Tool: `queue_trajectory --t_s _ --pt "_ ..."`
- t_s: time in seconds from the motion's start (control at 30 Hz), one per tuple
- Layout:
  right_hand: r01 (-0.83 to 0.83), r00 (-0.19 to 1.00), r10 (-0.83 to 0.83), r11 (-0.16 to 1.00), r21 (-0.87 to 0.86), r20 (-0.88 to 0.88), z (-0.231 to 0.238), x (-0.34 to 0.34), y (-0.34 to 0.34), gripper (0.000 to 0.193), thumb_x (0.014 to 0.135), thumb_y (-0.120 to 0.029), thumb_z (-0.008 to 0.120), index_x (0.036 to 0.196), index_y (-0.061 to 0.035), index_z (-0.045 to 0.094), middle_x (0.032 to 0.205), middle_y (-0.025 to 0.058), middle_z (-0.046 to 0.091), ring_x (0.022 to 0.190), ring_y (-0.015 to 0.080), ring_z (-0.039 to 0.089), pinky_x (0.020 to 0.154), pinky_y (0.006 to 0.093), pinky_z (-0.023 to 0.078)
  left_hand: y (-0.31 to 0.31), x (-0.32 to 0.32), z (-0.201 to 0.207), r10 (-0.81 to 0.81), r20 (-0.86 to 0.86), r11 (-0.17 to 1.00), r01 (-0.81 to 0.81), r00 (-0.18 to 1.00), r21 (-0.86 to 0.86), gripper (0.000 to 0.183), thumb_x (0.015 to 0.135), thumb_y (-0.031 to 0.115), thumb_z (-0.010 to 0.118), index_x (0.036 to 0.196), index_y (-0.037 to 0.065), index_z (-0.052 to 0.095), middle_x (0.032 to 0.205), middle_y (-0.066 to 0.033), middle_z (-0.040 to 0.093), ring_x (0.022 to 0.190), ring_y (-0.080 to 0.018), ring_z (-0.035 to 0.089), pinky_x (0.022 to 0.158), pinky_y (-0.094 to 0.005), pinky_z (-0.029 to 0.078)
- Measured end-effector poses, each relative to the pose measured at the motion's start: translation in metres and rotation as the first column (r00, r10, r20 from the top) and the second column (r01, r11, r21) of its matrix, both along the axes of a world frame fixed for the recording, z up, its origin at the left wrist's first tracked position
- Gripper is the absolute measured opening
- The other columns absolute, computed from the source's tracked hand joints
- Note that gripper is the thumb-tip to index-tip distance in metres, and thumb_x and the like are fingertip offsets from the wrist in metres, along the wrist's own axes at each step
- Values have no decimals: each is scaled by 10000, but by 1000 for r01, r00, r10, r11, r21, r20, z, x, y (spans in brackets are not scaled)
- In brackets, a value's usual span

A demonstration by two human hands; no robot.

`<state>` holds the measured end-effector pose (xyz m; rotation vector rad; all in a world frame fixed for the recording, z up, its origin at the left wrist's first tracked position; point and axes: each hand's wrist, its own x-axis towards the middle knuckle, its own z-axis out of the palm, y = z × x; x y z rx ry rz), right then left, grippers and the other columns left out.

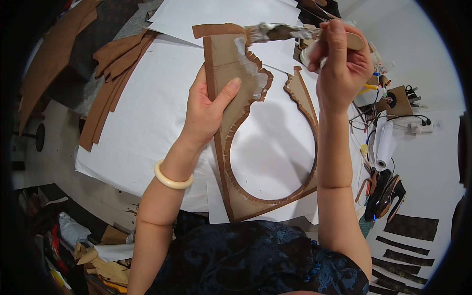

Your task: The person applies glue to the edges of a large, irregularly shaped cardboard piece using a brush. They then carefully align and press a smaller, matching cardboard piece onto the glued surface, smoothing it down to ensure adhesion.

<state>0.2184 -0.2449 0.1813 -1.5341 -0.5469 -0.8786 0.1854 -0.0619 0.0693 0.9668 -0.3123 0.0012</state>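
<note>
Brown cut-out piece lifted at one end, brush at its top edge.

The left hand (206,105) gripped the upper left part of the brown curved cut-out piece (236,162), thumb on its face and fingers behind, so that this end stood raised off the white paper (142,108) covering the worktop; the lower curve lay on the paper, close to the person's body. The right hand (341,66) had its fingers closed around the wooden handle of a brush (285,32) (bristles smeared whitish), whose tip met the piece's top corner. White paste showed along the notched inner edge. Brown strips (110,83) lay well apart at left; an iron (386,194) sat at right.
</note>
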Motion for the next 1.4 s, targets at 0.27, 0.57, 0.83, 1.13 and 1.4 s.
queue_trajectory --t_s 0.27,0.57,0.83,1.13,1.4 --pt "37 999 -38 999 -36 -8 1 -6 7 174 986 -146 624 974 26 644 711 57 644 484 98 564 394 230 413 -1 0 -2 -17 -8 1000 17 1000 -13 352 974 92 615 1303 28 508 1139 -52 641 989 -101 619 838 -267 538" --pt "-87 996 82 981 -176 -35 -20 -22 6 141 990 -128 617 971 12 630 714 60 640 451 80 526 389 207 365 -1 1 -1 -34 -42 998 32 999 -48 348 973 91 612 1300 30 510 1140 -54 639 981 -107 621 829 -272 541" --pt "-39 991 16 984 -171 -133 -22 -27 -9 122 980 -102 623 950 16 610 665 26 604 498 63 547 412 203 397 0 -1 0 -34 -71 998 31 997 -46 349 975 88 606 1304 32 502 1134 -56 641 962 -107 624 804 -271 549" --pt "35 992 -52 989 -142 -117 -29 -57 -17 141 998 -108 590 947 22 606 671 49 606 436 75 516 390 213 373 0 2 -1 -38 -106 995 28 994 -92 332 977 88 602 1290 35 505 1099 -65 651 911 -121 646 739 -269 568" --pt "104 989 -114 989 -104 -98 -46 -75 -6 122 996 -91 579 937 16 585 586 36 569 432 82 510 394 210 382 0 2 -1 -68 -126 993 55 990 -105 319 974 88 609 1274 41 510 1075 -64 655 895 -127 652 729 -276 577"
